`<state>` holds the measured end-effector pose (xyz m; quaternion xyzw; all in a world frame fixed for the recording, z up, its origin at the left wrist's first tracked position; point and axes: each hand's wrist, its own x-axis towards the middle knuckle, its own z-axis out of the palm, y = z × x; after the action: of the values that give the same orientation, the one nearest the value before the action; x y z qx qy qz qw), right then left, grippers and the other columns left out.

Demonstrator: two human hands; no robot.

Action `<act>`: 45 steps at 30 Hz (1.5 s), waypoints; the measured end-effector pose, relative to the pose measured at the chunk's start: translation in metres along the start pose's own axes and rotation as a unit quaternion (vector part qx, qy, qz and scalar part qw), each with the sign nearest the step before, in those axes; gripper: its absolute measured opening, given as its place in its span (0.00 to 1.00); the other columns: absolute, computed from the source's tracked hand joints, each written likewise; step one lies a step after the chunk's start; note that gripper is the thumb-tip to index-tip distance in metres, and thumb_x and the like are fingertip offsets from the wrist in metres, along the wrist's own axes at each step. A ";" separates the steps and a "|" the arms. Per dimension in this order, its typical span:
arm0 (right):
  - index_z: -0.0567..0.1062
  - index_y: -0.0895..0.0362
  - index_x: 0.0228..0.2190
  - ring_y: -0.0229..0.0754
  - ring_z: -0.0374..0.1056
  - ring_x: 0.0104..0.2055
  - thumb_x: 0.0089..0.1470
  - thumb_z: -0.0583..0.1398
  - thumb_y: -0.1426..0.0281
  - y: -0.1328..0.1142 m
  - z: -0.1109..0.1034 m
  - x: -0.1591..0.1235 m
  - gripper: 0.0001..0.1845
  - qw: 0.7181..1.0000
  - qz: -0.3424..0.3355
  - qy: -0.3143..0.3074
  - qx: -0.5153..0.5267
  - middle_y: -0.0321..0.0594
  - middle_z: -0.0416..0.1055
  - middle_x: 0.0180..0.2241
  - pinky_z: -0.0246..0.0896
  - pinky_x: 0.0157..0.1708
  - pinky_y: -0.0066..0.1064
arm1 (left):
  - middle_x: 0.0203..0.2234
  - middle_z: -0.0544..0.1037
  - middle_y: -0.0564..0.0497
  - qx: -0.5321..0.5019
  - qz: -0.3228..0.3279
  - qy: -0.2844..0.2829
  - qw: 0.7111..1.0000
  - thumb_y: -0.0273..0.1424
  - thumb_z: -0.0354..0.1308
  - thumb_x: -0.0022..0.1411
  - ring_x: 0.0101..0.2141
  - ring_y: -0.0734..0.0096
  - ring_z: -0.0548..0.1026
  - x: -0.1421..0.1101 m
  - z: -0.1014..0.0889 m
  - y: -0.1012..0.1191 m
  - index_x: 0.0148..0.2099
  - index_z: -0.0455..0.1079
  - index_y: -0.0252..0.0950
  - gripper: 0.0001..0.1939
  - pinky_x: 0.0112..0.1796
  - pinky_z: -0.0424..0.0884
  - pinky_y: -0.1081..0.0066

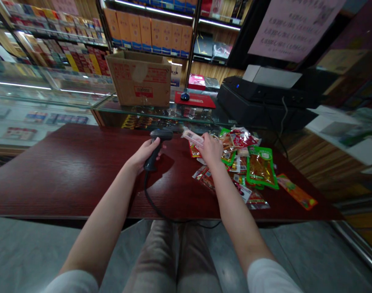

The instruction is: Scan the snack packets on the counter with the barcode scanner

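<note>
Holding scanner (162, 133) in left fingers (154, 143) curled round handle (150, 163); pinching pale packet (191, 136) in closed right fingers (206, 139), with bags (261, 165) heaped beside them.

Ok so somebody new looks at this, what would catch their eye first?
Probably the bright heap of snack packets on the right of the dark red table, where the right hand holds a pale packet. Next, the black scanner in the left hand, and the open cardboard box on the glass counter behind.
</note>
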<state>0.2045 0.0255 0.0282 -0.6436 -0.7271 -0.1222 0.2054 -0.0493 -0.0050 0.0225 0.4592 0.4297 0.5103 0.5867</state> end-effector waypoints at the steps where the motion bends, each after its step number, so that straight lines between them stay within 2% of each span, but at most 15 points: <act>1: 0.69 0.58 0.42 0.53 0.70 0.44 0.54 0.62 0.71 0.002 0.000 0.000 0.13 1.000 0.001 0.003 0.000 0.50 0.75 0.41 0.54 0.47 0.42 | 0.22 0.72 0.51 0.009 -0.003 -0.016 1.000 0.53 0.63 0.53 0.18 0.79 0.66 0.000 0.001 0.000 0.38 0.69 0.30 0.28 0.17 0.64 0.78; 5: 0.69 0.58 0.43 0.53 0.69 0.46 0.53 0.61 0.75 -0.001 0.006 -0.002 0.14 1.000 -0.011 -0.014 -0.004 0.51 0.75 0.43 0.52 0.48 0.42 | 0.16 0.67 0.54 0.029 -0.010 -0.077 0.997 0.60 0.59 0.51 0.15 0.78 0.65 -0.002 0.006 -0.002 0.35 0.68 0.32 0.32 0.16 0.61 0.77; 9: 0.71 0.58 0.44 0.53 0.69 0.47 0.54 0.58 0.76 -0.007 0.012 -0.004 0.14 1.000 -0.020 -0.020 -0.011 0.50 0.75 0.44 0.53 0.47 0.41 | 0.16 0.68 0.54 0.044 0.013 -0.106 0.993 0.61 0.60 0.49 0.16 0.78 0.65 -0.005 0.014 -0.004 0.35 0.66 0.33 0.33 0.16 0.61 0.76; 13: 0.71 0.58 0.44 0.53 0.69 0.47 0.55 0.56 0.76 -0.009 0.013 -0.004 0.13 1.000 -0.016 -0.023 -0.003 0.51 0.75 0.44 0.53 0.48 0.41 | 0.16 0.68 0.55 0.051 0.021 -0.110 0.992 0.60 0.61 0.49 0.16 0.78 0.66 -0.006 0.019 -0.005 0.35 0.66 0.33 0.32 0.17 0.62 0.76; 16: 0.69 0.58 0.45 0.53 0.69 0.47 0.53 0.59 0.74 -0.004 0.009 -0.002 0.15 1.000 0.000 -0.014 0.013 0.50 0.74 0.44 0.54 0.48 0.41 | 0.17 0.68 0.54 0.051 0.010 -0.099 0.994 0.61 0.60 0.50 0.16 0.77 0.66 -0.006 0.016 -0.006 0.36 0.67 0.33 0.33 0.17 0.62 0.76; 20: 0.65 0.60 0.47 0.54 0.67 0.48 0.50 0.62 0.69 0.024 -0.002 0.004 0.23 0.994 0.100 0.044 0.030 0.54 0.72 0.46 0.57 0.48 0.43 | 0.17 0.69 0.54 0.039 -0.014 -0.068 0.997 0.60 0.58 0.53 0.16 0.77 0.67 -0.004 0.013 -0.005 0.38 0.68 0.32 0.32 0.16 0.61 0.76; 23: 0.63 0.62 0.47 0.57 0.66 0.50 0.47 0.63 0.66 0.057 -0.012 0.005 0.27 0.973 0.208 0.098 0.020 0.59 0.68 0.49 0.58 0.48 0.46 | 0.20 0.72 0.53 0.018 -0.014 -0.030 0.999 0.56 0.58 0.56 0.18 0.78 0.68 -0.002 0.013 -0.003 0.40 0.68 0.32 0.29 0.18 0.63 0.77; 25: 0.64 0.64 0.47 0.60 0.65 0.51 0.45 0.64 0.65 0.077 -0.019 0.005 0.29 0.961 0.258 0.102 0.010 0.63 0.66 0.50 0.58 0.49 0.48 | 0.23 0.74 0.51 0.004 -0.008 -0.012 1.000 0.53 0.59 0.57 0.19 0.78 0.69 -0.002 0.014 -0.003 0.40 0.68 0.32 0.27 0.20 0.66 0.77; 27: 0.66 0.64 0.46 0.61 0.65 0.51 0.46 0.64 0.65 0.090 -0.025 0.003 0.27 0.956 0.284 0.075 0.016 0.63 0.67 0.50 0.59 0.48 0.48 | 0.23 0.74 0.51 0.000 -0.010 -0.004 1.000 0.52 0.60 0.58 0.19 0.78 0.69 -0.002 0.014 -0.004 0.40 0.68 0.32 0.26 0.20 0.67 0.77; 30: 0.70 0.63 0.46 0.61 0.65 0.52 0.51 0.62 0.61 0.096 -0.036 0.000 0.24 0.952 0.302 0.052 0.026 0.61 0.69 0.50 0.58 0.49 0.50 | 0.22 0.74 0.51 0.005 -0.013 -0.004 1.000 0.52 0.60 0.58 0.19 0.78 0.69 -0.002 0.013 -0.005 0.38 0.69 0.31 0.26 0.20 0.67 0.77; 35: 0.72 0.60 0.47 0.64 0.64 0.53 0.56 0.57 0.55 0.099 -0.056 -0.010 0.24 0.938 0.337 0.085 -0.011 0.58 0.71 0.50 0.52 0.51 0.57 | 0.24 0.76 0.49 0.009 -0.009 0.016 1.000 0.51 0.59 0.59 0.18 0.78 0.69 0.002 0.011 -0.007 0.37 0.69 0.31 0.25 0.19 0.67 0.77; 37: 0.71 0.59 0.49 0.61 0.66 0.51 0.57 0.57 0.56 0.106 -0.061 -0.015 0.24 0.938 0.338 0.079 -0.020 0.58 0.71 0.49 0.53 0.50 0.56 | 0.25 0.76 0.49 0.009 -0.007 0.022 1.000 0.49 0.59 0.61 0.18 0.79 0.69 0.003 0.011 -0.007 0.37 0.69 0.31 0.23 0.19 0.67 0.77; 40: 0.70 0.59 0.50 0.58 0.69 0.48 0.59 0.55 0.56 0.116 -0.064 -0.024 0.24 0.949 0.313 0.016 -0.021 0.56 0.72 0.47 0.55 0.49 0.55 | 0.27 0.77 0.48 0.009 -0.004 0.022 1.000 0.46 0.58 0.63 0.18 0.79 0.69 0.003 0.015 -0.007 0.38 0.69 0.31 0.19 0.19 0.68 0.78; 42: 0.70 0.59 0.50 0.57 0.69 0.48 0.60 0.54 0.57 0.118 -0.063 -0.027 0.23 0.962 0.273 -0.002 -0.025 0.56 0.72 0.48 0.56 0.49 0.52 | 0.27 0.78 0.48 0.005 -0.006 0.022 1.000 0.45 0.58 0.64 0.18 0.80 0.69 0.002 0.017 -0.008 0.38 0.69 0.31 0.19 0.19 0.68 0.78; 45: 0.71 0.57 0.51 0.57 0.66 0.51 0.61 0.53 0.61 0.111 -0.059 -0.027 0.20 0.984 0.177 0.017 -0.033 0.54 0.72 0.50 0.56 0.49 0.48 | 0.28 0.78 0.48 -0.003 -0.003 0.014 1.000 0.45 0.58 0.63 0.18 0.80 0.70 -0.001 0.018 -0.008 0.37 0.69 0.31 0.19 0.19 0.68 0.79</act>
<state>0.3251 -0.0084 0.0588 -0.7664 -0.5936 -0.1185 0.2150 -0.0306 -0.0080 0.0187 0.4492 0.4374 0.5161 0.5836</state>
